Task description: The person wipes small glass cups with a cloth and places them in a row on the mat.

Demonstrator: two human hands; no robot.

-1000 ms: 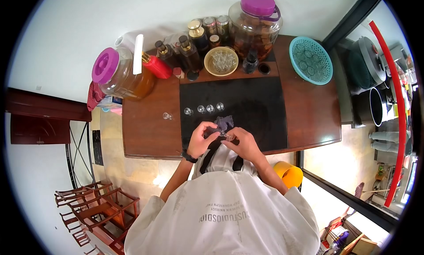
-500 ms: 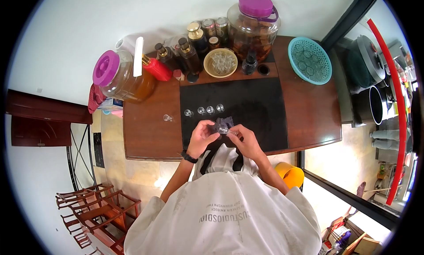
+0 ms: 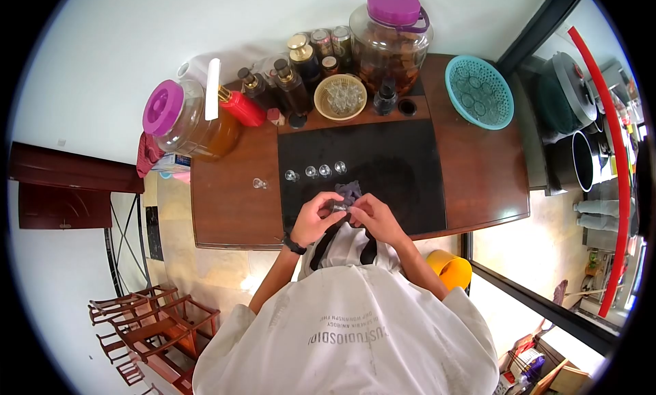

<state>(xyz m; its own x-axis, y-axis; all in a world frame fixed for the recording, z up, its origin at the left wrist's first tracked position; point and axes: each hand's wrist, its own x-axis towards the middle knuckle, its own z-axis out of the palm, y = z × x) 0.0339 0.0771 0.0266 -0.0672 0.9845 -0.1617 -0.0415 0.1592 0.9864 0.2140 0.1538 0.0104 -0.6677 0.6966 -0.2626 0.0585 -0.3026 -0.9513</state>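
My left hand (image 3: 316,219) is closed around a small clear glass (image 3: 339,207) near the front of the black mat. The fingertips of my right hand (image 3: 376,217) pinch at the glass's other side. A bunched grey-purple cloth (image 3: 349,191) sits at the fingertips, just beyond the glass; how far it reaches into the glass is hidden. Past my hands, several small clear glasses (image 3: 324,170) stand in a row on the mat, and a similar glass (image 3: 260,183) is on the bare wood farther left.
A tan basket (image 3: 319,108) of small glasses stands at the back, and a turquoise basket (image 3: 509,108) of glasses at the right. Purple-lidded jars (image 3: 393,50), dark bottles (image 3: 294,91) and a red bottle (image 3: 244,109) line the wall side of the wooden table (image 3: 478,183).
The glass has turned and moved slightly left and toward me, with my left fingers further around it. My right fingers have drawn in closer. The row of glasses has stayed put.
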